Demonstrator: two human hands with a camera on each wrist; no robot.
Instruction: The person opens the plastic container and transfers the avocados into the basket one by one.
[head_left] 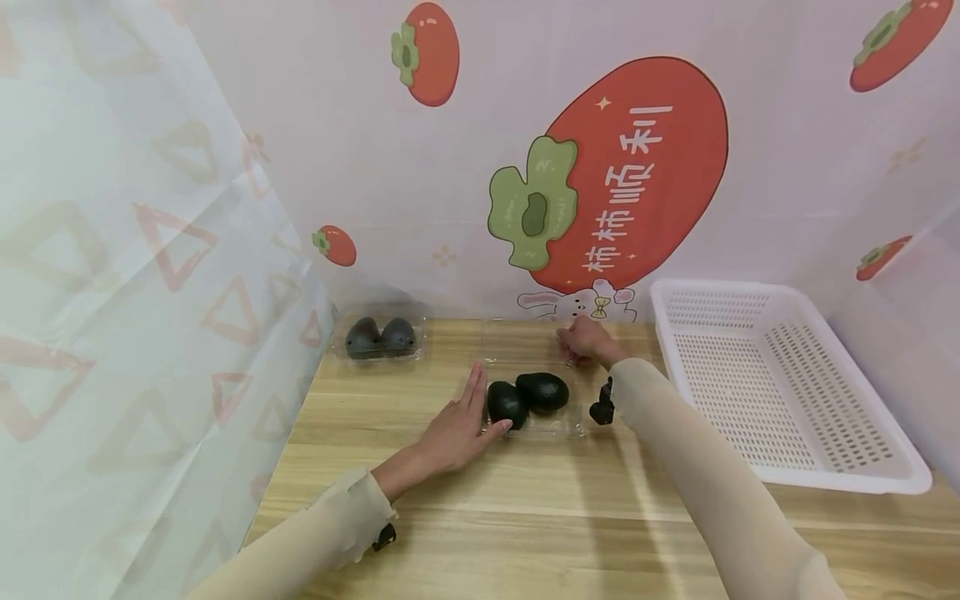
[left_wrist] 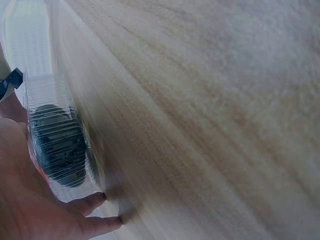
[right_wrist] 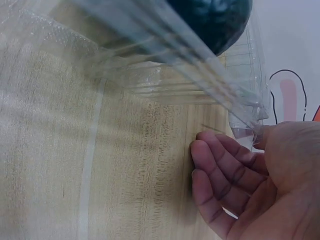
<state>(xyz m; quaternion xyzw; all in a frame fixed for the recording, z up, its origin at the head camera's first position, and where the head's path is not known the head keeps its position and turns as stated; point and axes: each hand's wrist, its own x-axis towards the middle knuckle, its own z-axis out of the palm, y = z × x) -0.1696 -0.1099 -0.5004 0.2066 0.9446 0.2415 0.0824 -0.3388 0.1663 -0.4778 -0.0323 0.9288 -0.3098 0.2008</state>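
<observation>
A clear plastic clamshell box [head_left: 555, 431] sits mid-table with two dark avocados, one on the left [head_left: 507, 406] and one [head_left: 543, 392] behind it to the right. Its clear lid [head_left: 521, 343] is folded back toward the wall. My left hand [head_left: 452, 435] rests against the box's left side, fingers straight, thumb at the front edge. In the left wrist view, two fingertips touch the table beside the box. My right hand [head_left: 588, 340] pinches the lid's right corner. In the right wrist view, that corner [right_wrist: 250, 135] meets the thumb side, and the other fingers are loosely curled.
Another clear box [head_left: 411, 354] holding two dark avocados [head_left: 380, 337] stands at the back left by the wall. A white perforated plastic basket [head_left: 738, 400] occupies the right side. The wooden table [head_left: 495, 533] is bounded by printed sheets at the back and sides.
</observation>
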